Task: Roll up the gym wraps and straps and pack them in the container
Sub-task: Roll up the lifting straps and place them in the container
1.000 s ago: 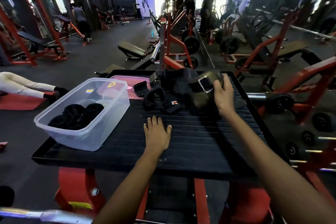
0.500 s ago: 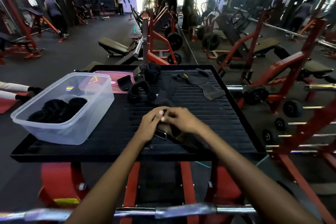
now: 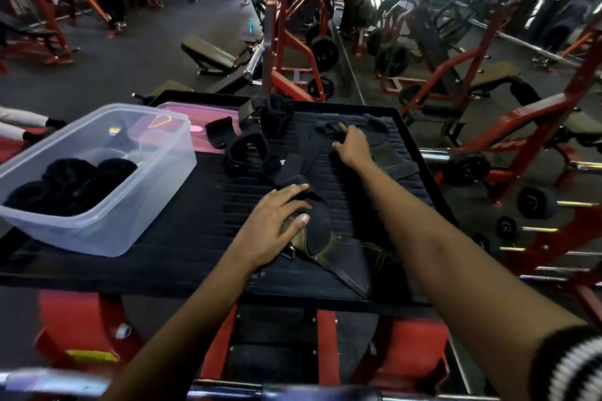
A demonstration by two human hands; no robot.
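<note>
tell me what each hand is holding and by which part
The left hand presses the near, folded end of the belt flat. The right hand is on its far end; whether it grips cannot be told.

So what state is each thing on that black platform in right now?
Clear container: open, lid off, holding rolled black wraps.
Pink lid: lying flat behind the container.
Belt: laid out unrolled, near end pressed by the left hand.
Loose straps: unrolled, piled in a heap.
Right hand: reaching to the belt's far end; its grip is unclear.
</note>
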